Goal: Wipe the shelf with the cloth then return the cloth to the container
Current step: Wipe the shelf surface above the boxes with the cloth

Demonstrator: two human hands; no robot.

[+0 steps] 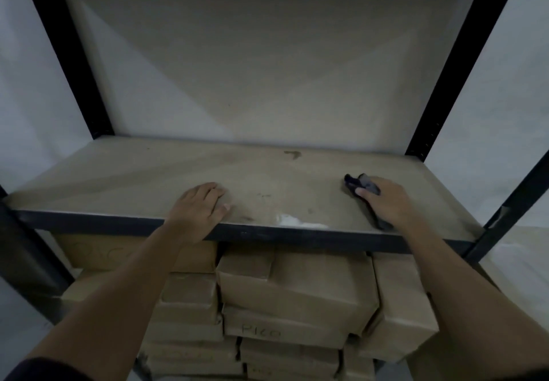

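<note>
Cloth (363,187), gripped under the right hand (389,202), lies right of the white smear (294,221) on the shelf (142,172), long axis front-to-back; the left hand (202,206) rests flat left of it.

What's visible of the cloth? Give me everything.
The cloth is a dark blue-grey rag, soft fabric by its look, crumpled rather than folded. It lies on the right part of the shelf board, near the front edge. The right hand rests over its middle and holds it; one bunched end sticks out beyond the thumb toward the back, and a darker tail trails from under the palm to the front edge. Nothing else touches it.
</note>
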